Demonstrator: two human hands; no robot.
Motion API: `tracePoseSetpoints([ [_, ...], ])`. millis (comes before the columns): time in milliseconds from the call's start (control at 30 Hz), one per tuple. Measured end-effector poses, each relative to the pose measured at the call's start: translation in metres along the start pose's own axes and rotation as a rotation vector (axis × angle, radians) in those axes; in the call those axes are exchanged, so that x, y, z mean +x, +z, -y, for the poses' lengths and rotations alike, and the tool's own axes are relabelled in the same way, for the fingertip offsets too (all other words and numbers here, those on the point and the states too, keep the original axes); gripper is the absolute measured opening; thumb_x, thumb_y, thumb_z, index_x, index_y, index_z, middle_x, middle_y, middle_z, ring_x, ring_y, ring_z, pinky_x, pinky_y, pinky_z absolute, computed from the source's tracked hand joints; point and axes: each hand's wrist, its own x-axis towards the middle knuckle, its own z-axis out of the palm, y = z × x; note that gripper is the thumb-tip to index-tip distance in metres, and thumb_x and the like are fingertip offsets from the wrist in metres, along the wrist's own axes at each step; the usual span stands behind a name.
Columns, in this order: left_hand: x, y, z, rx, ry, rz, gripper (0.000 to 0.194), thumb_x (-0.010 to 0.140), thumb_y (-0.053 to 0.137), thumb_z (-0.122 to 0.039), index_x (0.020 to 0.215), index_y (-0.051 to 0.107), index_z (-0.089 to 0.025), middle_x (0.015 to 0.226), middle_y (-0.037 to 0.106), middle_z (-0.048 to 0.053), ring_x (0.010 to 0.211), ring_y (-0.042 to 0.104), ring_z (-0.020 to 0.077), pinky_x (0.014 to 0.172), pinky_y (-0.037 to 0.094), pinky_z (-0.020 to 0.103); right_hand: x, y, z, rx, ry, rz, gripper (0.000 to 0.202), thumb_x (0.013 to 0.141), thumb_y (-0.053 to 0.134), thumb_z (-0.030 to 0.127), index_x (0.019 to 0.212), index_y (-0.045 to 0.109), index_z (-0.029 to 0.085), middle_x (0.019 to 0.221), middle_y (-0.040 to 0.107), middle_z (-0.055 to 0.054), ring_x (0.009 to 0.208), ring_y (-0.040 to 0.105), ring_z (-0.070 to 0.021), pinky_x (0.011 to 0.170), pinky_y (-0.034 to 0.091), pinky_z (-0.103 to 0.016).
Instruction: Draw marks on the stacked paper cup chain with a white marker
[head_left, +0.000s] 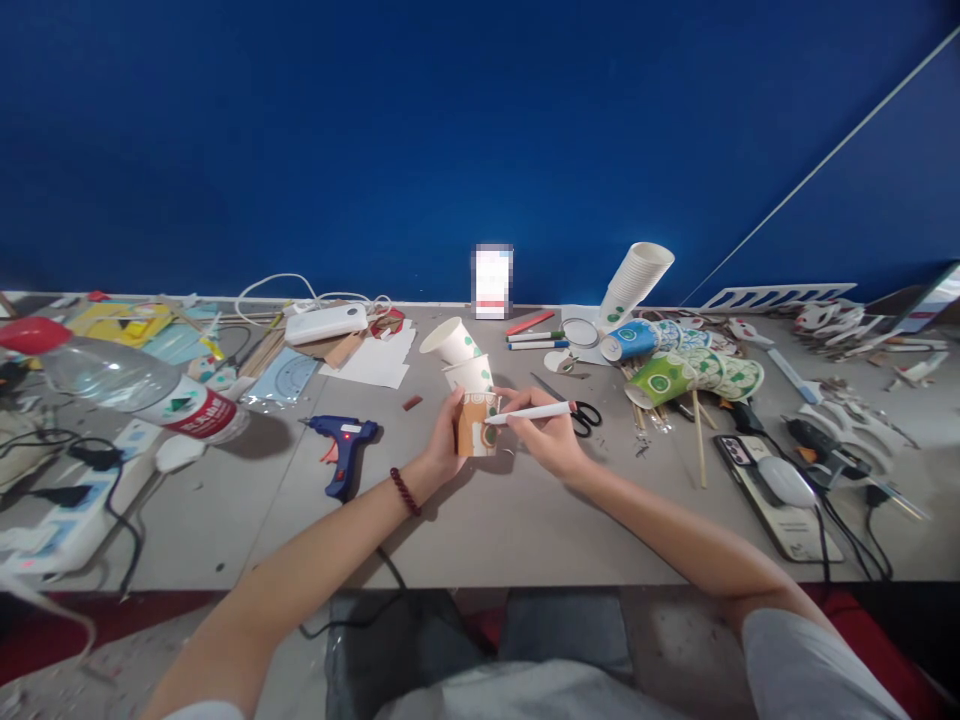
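Note:
Near the middle of the table stands a paper cup piece with orange-brown and white patterning, joined below two tilted white cups. My left hand grips its left side. In my right hand is a white marker with a red end, held like a pen. Its tip is at the right side of the patterned cup, by a green leaf print. Whether the tip touches the surface is too small to tell. Black-handled scissors lie just behind my right hand.
A blue glue gun and a large bottle lie left. Markers and a lit phone are at the back. Stacked white cups, printed cups, a phone and cables are right.

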Motion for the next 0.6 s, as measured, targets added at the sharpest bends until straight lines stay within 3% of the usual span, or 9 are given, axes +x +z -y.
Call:
tracePoseSetpoints([
  [600, -0.0024, 0.0040, -0.0013, 0.000, 0.010, -0.058, 0.035, 0.083, 0.064, -0.048, 0.086, 0.070, -0.014, 0.077, 0.073, 0.005, 0.066, 0.067, 0.0178, 0.062, 0.051, 0.028, -0.0027, -0.0007, -0.0014, -0.056, 0.003, 0.050, 0.009, 0.074, 0.063, 0.020, 0.066, 0.060, 0.024, 0.077, 0.071, -0.004, 0.121, 0.065, -0.0349, 0.096, 0.049, -0.045],
])
